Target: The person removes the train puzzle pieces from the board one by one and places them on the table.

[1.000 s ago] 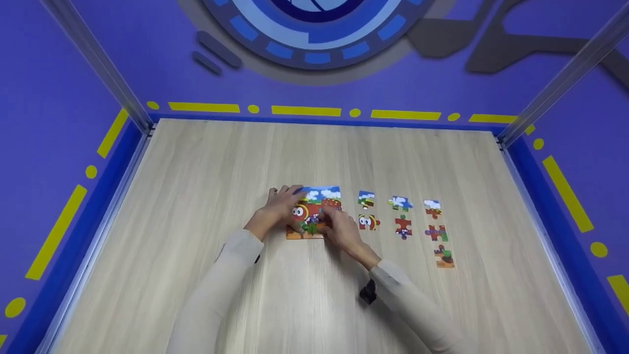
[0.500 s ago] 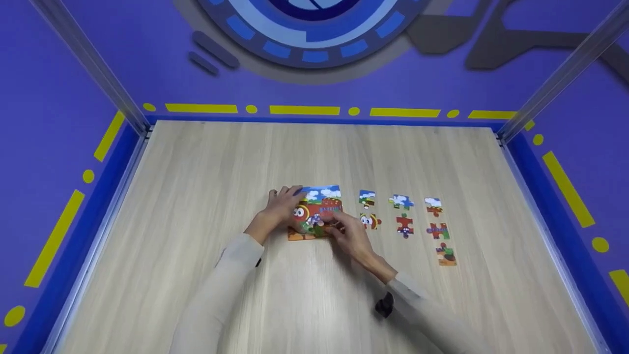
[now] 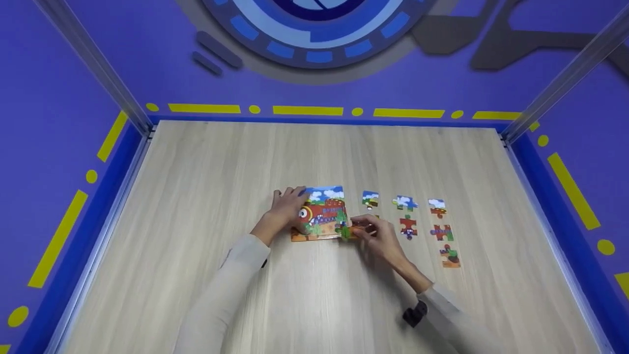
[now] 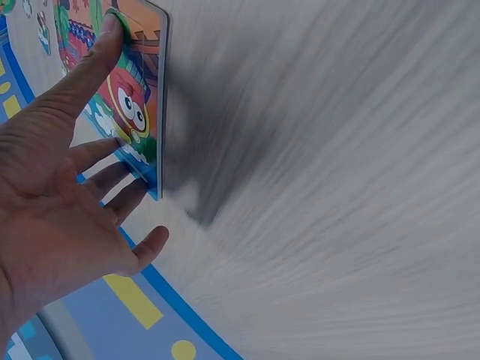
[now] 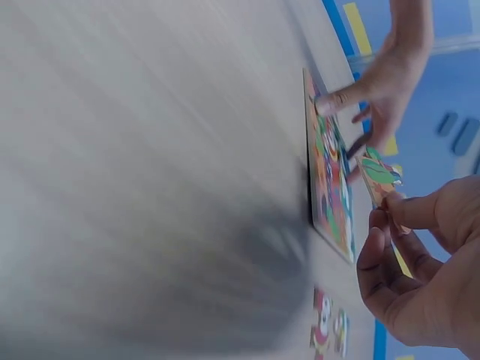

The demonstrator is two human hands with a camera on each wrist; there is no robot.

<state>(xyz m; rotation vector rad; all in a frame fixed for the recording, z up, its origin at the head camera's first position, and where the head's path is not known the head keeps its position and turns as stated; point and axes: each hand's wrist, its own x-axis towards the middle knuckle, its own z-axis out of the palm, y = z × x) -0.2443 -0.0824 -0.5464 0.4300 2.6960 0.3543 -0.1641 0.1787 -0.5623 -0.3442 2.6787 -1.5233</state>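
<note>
A picture puzzle board (image 3: 327, 209) with a red cartoon train lies flat on the table. My left hand (image 3: 284, 210) rests over its left end; in the left wrist view the thumb presses on the picture and the extended fingers touch the far side of the board (image 4: 142, 82). Just off the board's lower right corner, my right hand (image 3: 385, 241) pinches a jigsaw piece (image 5: 377, 174) between thumb and fingers. That piece is orange and green and is held raised and tilted in the right wrist view. The fingers hide part of it in the head view.
Right of the board, loose jigsaw pieces lie in columns: a sky piece (image 3: 370, 198), a cloud piece (image 3: 405, 201), a red piece (image 3: 408, 226), and three at far right, including a cactus piece (image 3: 450, 256). My right hand mostly covers an eyes piece. Blue walls (image 3: 314, 93) enclose the table.
My right hand has moved right from over the board, drawing the orange-green jigsaw piece off its lower right area. My left hand has stayed on the board's left end.
</note>
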